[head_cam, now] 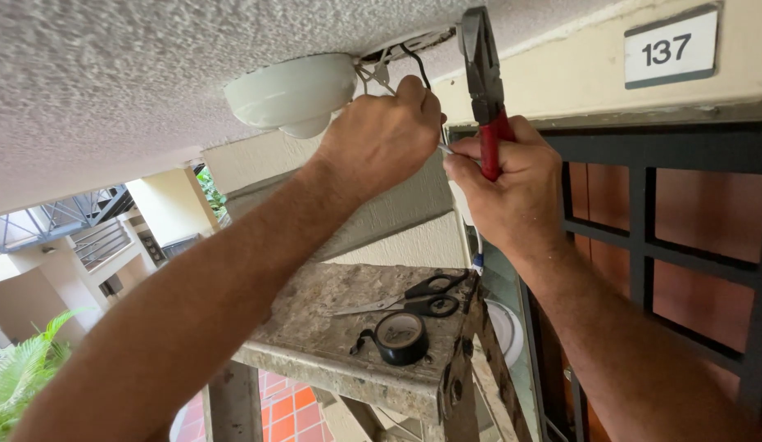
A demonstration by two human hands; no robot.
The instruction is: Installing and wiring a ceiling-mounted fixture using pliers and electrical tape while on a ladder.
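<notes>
thin black and white wires (389, 69) at the ceiling opening are pinched by the closed left hand (381, 139); red-handled steel pliers (483, 90) are gripped in the right hand (512, 184). the white round plastic fixture (292, 94) hangs loose, wiring unfinished.

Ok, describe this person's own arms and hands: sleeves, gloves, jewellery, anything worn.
Both arms are bare as far as the picture shows, with no sleeve in view. The left hand and the right hand wear no gloves. No watch or band shows on either wrist, and no ring on the fingers that can be seen. Both forearms carry fine hair.
</notes>
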